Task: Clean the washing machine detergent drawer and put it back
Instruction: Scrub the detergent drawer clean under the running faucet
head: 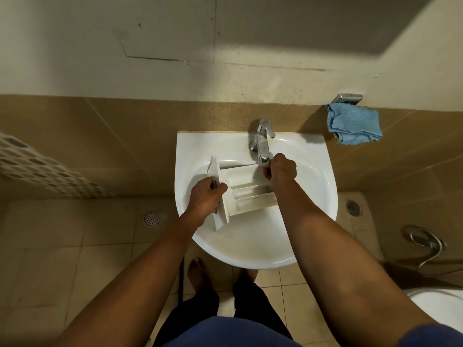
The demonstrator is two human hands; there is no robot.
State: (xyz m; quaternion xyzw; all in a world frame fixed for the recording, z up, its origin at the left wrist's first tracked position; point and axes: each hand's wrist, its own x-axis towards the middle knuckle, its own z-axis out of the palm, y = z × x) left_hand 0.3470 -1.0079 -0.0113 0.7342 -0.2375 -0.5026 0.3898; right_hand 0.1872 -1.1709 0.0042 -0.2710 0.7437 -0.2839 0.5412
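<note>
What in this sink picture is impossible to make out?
Head view:
- Whether the chrome tap runs: no stream is visible.
- What the right hand grips: its closed fingers cover it.
- The white plastic detergent drawer front: partly behind the left hand.
- The dark print beside the left hand: too small.

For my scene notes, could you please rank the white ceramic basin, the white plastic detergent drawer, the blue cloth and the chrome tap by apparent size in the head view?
1. White ceramic basin
2. White plastic detergent drawer
3. Blue cloth
4. Chrome tap
</note>
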